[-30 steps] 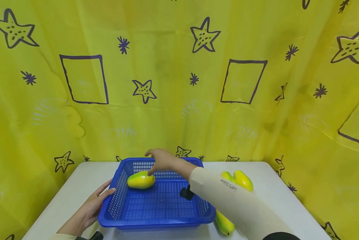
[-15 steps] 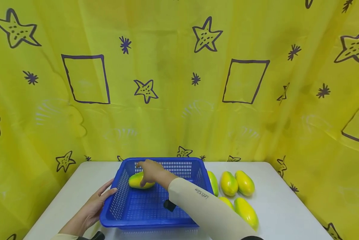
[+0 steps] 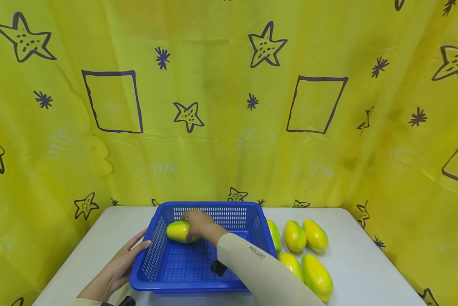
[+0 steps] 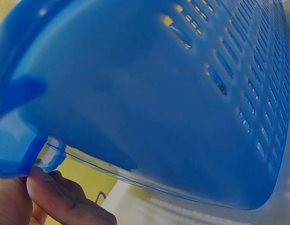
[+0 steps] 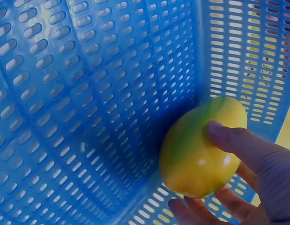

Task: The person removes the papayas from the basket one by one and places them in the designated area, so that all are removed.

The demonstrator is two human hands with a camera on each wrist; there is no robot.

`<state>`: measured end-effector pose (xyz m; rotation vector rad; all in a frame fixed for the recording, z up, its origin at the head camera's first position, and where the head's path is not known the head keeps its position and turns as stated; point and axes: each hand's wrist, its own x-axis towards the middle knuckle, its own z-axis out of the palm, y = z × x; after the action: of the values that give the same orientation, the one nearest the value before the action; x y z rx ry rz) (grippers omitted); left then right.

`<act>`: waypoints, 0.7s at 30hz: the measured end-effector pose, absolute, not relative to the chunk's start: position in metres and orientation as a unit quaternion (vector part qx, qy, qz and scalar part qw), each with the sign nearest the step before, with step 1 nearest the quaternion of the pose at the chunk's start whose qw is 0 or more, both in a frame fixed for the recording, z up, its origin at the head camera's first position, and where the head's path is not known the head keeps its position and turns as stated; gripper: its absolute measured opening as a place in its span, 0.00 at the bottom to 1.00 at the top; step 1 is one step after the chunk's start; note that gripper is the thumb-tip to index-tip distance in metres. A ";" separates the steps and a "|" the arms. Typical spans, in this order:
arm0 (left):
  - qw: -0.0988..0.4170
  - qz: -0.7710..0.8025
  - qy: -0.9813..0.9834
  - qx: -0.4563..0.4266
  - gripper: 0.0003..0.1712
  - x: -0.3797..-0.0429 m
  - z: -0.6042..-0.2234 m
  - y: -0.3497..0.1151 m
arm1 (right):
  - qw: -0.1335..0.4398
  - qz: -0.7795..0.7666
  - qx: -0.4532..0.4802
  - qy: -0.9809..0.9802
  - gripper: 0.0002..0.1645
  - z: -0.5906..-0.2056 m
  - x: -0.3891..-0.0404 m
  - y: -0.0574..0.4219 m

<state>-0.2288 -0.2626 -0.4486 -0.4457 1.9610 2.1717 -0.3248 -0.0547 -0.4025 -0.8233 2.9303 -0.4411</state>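
Note:
A blue plastic basket (image 3: 190,286) with slotted walls stands on the table. Inside it, by the left back corner, lies a yellow-green mango (image 3: 177,232). My right hand (image 3: 201,226) reaches into the basket and grips the mango's right end. In the right wrist view, the thumb (image 5: 224,134) presses on the upper side of the fruit and the fingers curl beneath it. My left hand (image 3: 119,264) holds the basket's left rim, its thumb on the edge. The left wrist view shows its fingers (image 4: 65,201) at the rim, beneath the basket's outer wall.
Several more mangoes (image 3: 317,277) lie on the white table (image 3: 360,255) to the right of the basket, some partly hidden by its wall and the right sleeve (image 3: 259,263). A yellow patterned curtain (image 3: 213,170) surrounds the table at the back and sides.
My right hand has come down from above the mango and closed round its right end. The right forearm has shifted, uncovering more mangoes on the right. The left hand keeps its hold on the rim.

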 end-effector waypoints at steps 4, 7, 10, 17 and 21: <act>0.095 0.732 0.659 -0.145 0.47 -0.227 -0.448 -0.263 | 0.032 -0.159 -0.263 0.951 0.38 -0.408 -0.327 -0.054; 0.095 0.734 0.657 -0.144 0.47 -0.227 -0.447 -0.263 | 0.030 -0.166 -0.265 0.949 0.38 -0.409 -0.328 -0.054; 0.094 0.732 0.659 -0.143 0.47 -0.226 -0.447 -0.262 | 0.031 -0.173 -0.265 0.948 0.37 -0.409 -0.329 -0.054; 0.094 0.728 0.664 -0.144 0.48 -0.227 -0.447 -0.263 | 0.038 -0.196 -0.256 0.946 0.38 -0.410 -0.330 -0.052; 0.096 0.729 0.663 -0.142 0.47 -0.227 -0.447 -0.263 | 0.040 -0.205 -0.258 0.943 0.38 -0.410 -0.331 -0.051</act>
<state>-0.2274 -0.2629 -0.4474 -0.4199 1.9641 2.1603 -0.3308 -0.0510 -0.4104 -0.7917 2.8891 -0.6278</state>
